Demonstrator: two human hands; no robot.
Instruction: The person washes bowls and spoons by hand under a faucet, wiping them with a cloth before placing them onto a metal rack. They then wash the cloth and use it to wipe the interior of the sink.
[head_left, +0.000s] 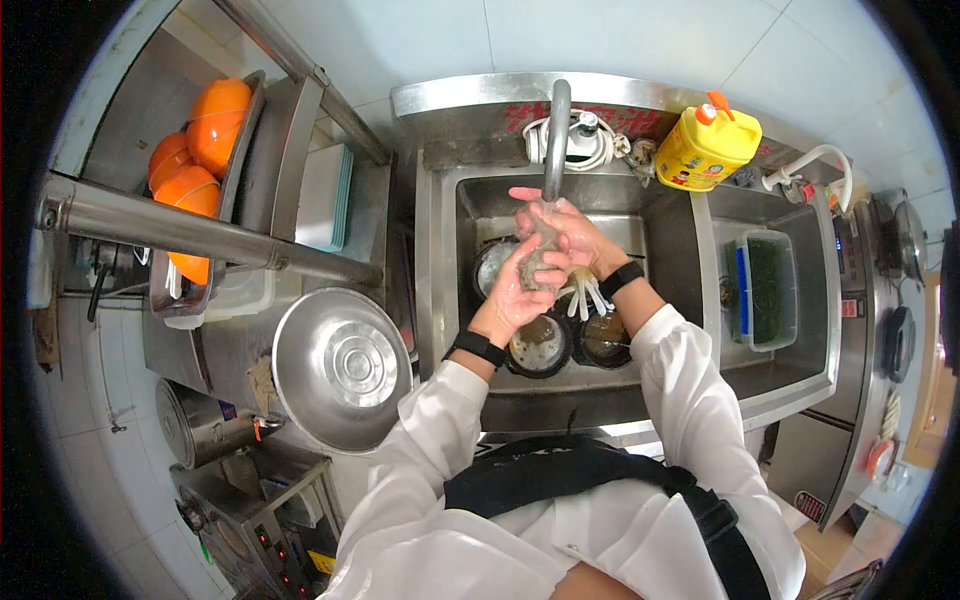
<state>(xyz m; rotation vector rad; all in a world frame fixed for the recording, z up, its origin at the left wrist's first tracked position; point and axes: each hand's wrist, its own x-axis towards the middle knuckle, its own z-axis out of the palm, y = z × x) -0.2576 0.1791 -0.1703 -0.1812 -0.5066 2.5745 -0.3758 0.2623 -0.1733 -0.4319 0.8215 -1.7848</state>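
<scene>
My left hand (522,283) and my right hand (575,235) are close together, palms turned inward, under the metal faucet (557,130). Fingers on both hands are apart. A greyish, see-through blur lies between them, which looks like running water; no held object can be made out. Beneath them in the steel sink (475,390) are black round bowls (538,345), with cloudy liquid in some. White spoon-like utensils (583,298) stick up beside my right wrist, their lower ends partly hidden.
A yellow jug (707,145) and a coiled white hose (600,150) sit behind the sink. The right basin holds a clear tub of greens (772,290). At left are a large steel bowl (345,370), orange bowls (218,125) and a metal rail (200,228).
</scene>
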